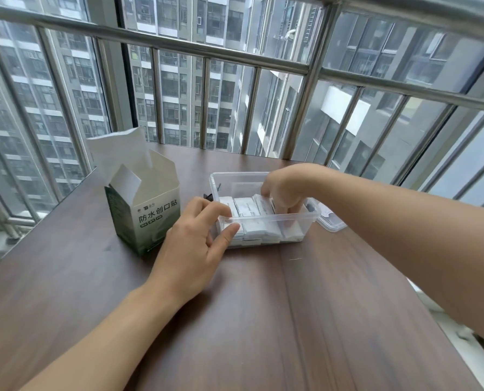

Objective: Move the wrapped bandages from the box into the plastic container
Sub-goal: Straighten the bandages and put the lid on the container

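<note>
The right hand's fingertips [287, 213] are hidden among wrapped bandages [249, 208] inside the plastic container [263, 221].

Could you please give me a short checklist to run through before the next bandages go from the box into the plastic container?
1. Box flaps open: ok.
2. Bandages left in the box: cannot tell, its inside is hidden.
3. Plastic container uncovered, lid lying beside it: ok.
4. Left hand steadying the container's near wall: ok.
5. Right hand free: not ok, its fingers are down among the wrapped bandages.
6. Room left in the container: cannot tell.
</note>
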